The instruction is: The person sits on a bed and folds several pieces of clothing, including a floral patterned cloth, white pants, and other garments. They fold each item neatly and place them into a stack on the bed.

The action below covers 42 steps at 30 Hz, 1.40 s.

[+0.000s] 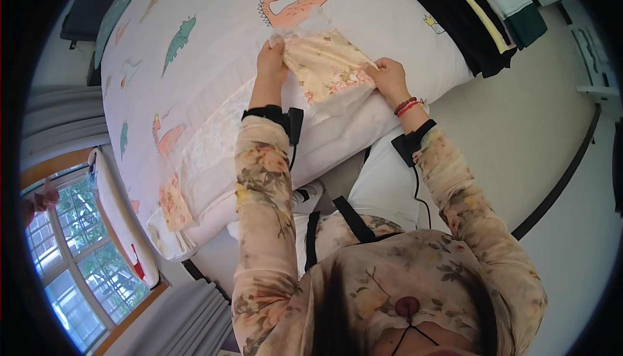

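Note:
A cream-yellow cloth [328, 58] with pink flowers and sheer white edging is held over the edge of the bed. My left hand [272, 58] pinches its left side near the top corner. On the opposite side, my right hand [389, 77] grips the lower right corner between thumb and fingers. Sheer whitish fabric [224, 119] lies along the bed to the left of my left forearm; I cannot tell whether it joins the held cloth. A second floral piece [174, 205] rests at the bed's near left corner.
The bed [220, 6] has a pale cover printed with dinosaurs. Folded black, yellow and green clothes [464, 22] are stacked at its far right. A window [78, 252] and grey curtains [178, 320] stand at left. Beige floor [513, 129] runs along the right.

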Motion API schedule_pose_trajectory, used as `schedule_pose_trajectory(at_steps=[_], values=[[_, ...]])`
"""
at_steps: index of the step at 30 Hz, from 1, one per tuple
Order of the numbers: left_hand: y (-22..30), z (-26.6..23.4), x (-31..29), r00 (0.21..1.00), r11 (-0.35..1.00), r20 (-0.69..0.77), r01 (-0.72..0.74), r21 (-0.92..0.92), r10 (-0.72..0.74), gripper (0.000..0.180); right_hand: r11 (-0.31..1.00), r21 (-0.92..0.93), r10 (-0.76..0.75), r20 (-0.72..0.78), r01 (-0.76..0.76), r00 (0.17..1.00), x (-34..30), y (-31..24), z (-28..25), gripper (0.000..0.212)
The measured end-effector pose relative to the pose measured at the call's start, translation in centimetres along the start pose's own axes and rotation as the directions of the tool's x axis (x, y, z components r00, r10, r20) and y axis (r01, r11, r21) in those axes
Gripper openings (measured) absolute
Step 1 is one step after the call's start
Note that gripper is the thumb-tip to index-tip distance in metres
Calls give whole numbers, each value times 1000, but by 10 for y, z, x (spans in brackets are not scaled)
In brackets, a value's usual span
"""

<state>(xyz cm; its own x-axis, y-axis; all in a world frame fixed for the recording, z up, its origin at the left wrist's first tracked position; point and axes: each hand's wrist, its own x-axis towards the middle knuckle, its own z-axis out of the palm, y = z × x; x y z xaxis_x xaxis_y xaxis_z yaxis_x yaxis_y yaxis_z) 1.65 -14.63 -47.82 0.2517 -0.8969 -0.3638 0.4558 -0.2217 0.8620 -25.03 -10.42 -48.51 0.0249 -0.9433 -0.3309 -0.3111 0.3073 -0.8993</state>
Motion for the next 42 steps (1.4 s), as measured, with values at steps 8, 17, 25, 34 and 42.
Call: schedule_pose_trajectory(at_steps=[8, 17, 25, 34, 42], values=[[2, -17, -11, 980, 946, -147, 170, 276, -133, 45, 853, 474, 110, 245, -218, 963, -11, -3, -33, 29], [-23, 24, -132, 563, -219, 672, -665, 714, 481, 31, 928, 333, -263, 267, 167, 927, -14, 9, -31, 28], [-14, -13, -96, 978, 586, 82, -182, 790, 192, 23, 929, 286, -287, 153, 236, 946, -11, -12, -31, 21], [-37, -23, -102, 929, 638, 218, -365, 677, 300, 35, 898, 19, -438, 150, 441, 886, -13, -29, 15, 19], [-9, 61, -107, 739, 347, 585, -673, 653, 335, 47, 891, -9, -453, 37, 454, 891, -18, -28, 21, 20]])
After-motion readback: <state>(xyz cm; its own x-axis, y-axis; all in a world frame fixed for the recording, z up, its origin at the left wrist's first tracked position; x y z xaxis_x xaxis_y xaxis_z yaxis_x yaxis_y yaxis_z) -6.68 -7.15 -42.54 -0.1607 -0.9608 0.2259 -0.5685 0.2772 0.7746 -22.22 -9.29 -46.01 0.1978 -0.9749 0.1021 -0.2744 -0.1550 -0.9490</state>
